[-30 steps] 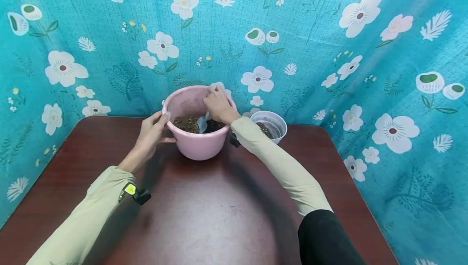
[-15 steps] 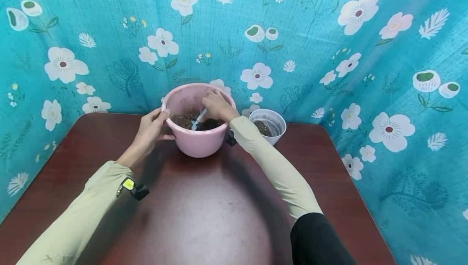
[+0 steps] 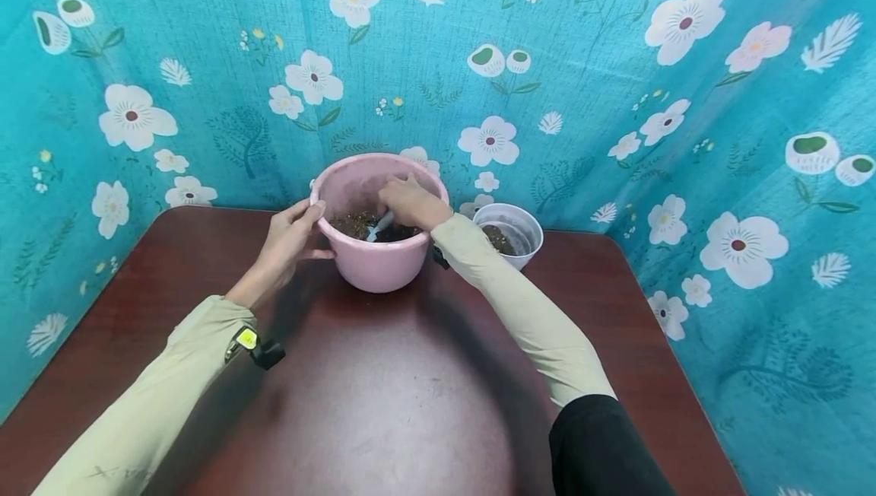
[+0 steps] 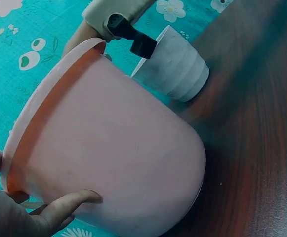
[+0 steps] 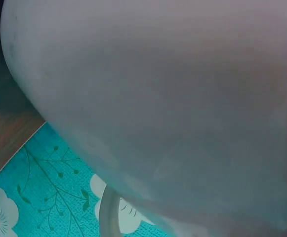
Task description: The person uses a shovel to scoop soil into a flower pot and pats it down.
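A pink bucket [image 3: 379, 264] stands near the back of the table, with dark and brown soil [image 3: 352, 224] inside. My left hand [image 3: 290, 237] grips its left rim, thumb over the edge. In the left wrist view a finger of that hand [image 4: 39, 212] lies along the outer wall of the bucket [image 4: 113, 143]. Inside the bucket my right hand [image 3: 414, 203] holds a small light-blue trowel [image 3: 379, 228] by its handle, the blade down in the soil. The bucket's outer wall [image 5: 143, 98] fills most of the right wrist view, which does not show the right hand.
A white ribbed pot [image 3: 530, 245] with some soil in it stands just right of the bucket, behind the right forearm. The dark reddish-brown table [image 3: 383, 389] ends at a blue flowered curtain [image 3: 588, 62] behind and on both sides.
The trowel blade has shifted left through the soil and now shows less, with the handle slanting more. My left hand keeps its place on the rim.
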`<state>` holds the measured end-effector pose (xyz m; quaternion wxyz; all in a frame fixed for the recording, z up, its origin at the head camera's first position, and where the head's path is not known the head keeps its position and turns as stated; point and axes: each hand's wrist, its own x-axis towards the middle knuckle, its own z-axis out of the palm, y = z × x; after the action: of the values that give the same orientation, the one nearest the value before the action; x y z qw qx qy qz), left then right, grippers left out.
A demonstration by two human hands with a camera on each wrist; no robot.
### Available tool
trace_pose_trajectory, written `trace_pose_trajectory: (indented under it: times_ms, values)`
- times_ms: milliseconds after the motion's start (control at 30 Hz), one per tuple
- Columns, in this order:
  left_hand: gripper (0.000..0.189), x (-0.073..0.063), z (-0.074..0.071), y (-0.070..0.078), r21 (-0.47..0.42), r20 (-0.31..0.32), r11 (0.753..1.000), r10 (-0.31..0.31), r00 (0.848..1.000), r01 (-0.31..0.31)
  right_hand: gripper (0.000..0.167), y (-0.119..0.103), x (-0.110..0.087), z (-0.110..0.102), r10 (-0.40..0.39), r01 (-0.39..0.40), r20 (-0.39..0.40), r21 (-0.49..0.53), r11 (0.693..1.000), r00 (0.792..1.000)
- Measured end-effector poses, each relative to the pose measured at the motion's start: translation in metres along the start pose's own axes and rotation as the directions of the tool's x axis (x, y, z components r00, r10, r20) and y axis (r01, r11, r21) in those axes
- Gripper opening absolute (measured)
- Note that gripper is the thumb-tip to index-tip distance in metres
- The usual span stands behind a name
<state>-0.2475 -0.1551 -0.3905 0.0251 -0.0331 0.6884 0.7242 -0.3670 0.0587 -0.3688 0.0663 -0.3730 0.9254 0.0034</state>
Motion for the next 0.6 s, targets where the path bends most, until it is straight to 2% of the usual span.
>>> trace_pose_trajectory:
  times_ms: [67, 200, 300, 433, 600]
  values:
    - [0.062, 0.0, -0.001, 0.001, -0.001, 0.001, 1.0, -0.006, 1.0, 0.006, 0.015, -0.001, 0.0, -0.001, 0.01, -0.01, -0.021, -0.018, 1.0, 1.0]
    - [0.061, 0.001, 0.0, 0.002, 0.021, 0.011, 1.0, -0.005, 1.0, 0.005, 0.016, 0.001, -0.002, -0.003, 0.028, -0.027, -0.038, 0.02, 0.999, 0.999]
    - [0.061, 0.001, -0.001, 0.002, 0.047, 0.013, 0.999, -0.003, 1.0, 0.003, 0.016, 0.002, -0.004, -0.004, 0.004, -0.001, -0.043, 0.057, 0.998, 0.999]
    - [0.061, 0.001, -0.001, 0.002, 0.037, 0.016, 0.999, -0.003, 1.0, 0.003, 0.019, 0.005, -0.007, -0.005, -0.039, 0.044, -0.054, 0.093, 0.995, 0.998]
    - [0.06, 0.0, -0.001, 0.001, -0.002, 0.011, 1.0, 0.006, 1.0, -0.006, 0.024, 0.011, -0.013, -0.007, -0.072, 0.087, -0.119, 0.121, 0.989, 0.99]
